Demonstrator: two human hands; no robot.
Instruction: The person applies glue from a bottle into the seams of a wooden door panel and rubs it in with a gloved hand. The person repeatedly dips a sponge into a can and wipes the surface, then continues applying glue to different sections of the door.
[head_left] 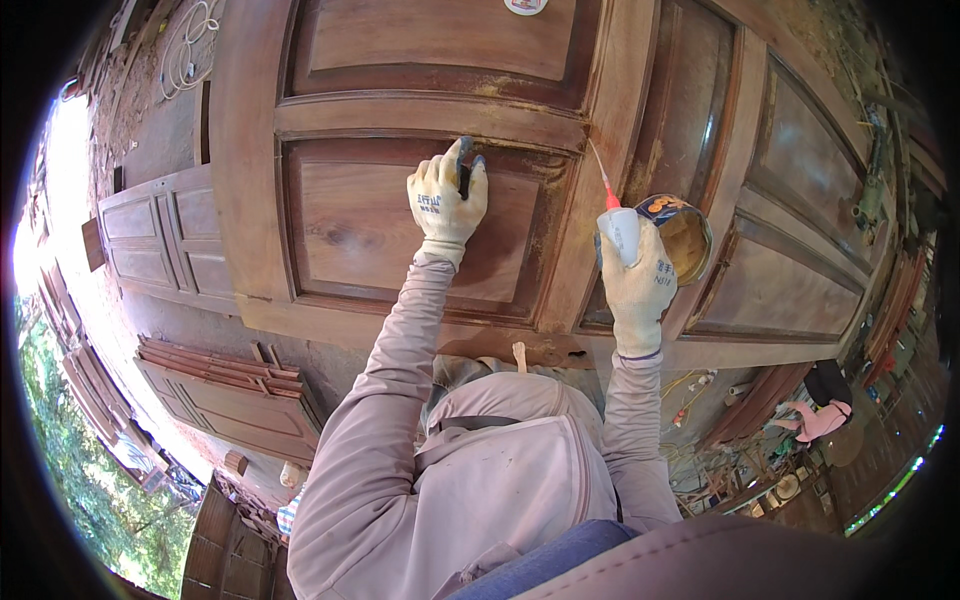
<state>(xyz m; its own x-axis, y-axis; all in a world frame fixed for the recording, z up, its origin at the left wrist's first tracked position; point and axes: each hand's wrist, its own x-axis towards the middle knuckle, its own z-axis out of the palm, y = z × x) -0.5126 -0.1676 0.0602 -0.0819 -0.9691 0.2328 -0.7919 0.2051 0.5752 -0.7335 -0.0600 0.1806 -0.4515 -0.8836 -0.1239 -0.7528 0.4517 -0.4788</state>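
Note:
A brown wooden panelled door (420,322) lies flat in front of me. My left hand (447,195), in a cream glove with dark fingertips, is over the upper edge of a raised panel (390,235). Its index finger reaches out to the moulding, the thumb stands apart from it, and I see nothing held. With my right hand (642,285), gloved alike, I grip a white squeeze bottle (621,235) with a red nozzle. The bottle's thin tip points at a joint of the frame; whether it touches cannot be told. Beside that hand stands an open tin (688,243) of yellow-brown paste.
Yellow-brown smears mark the mouldings around the panels. More panelled doors lie at the left (165,235) and in a stack (225,395) at the lower left. A coiled pale cable (188,55) is at the far left. Someone in pink (815,420) is at the right.

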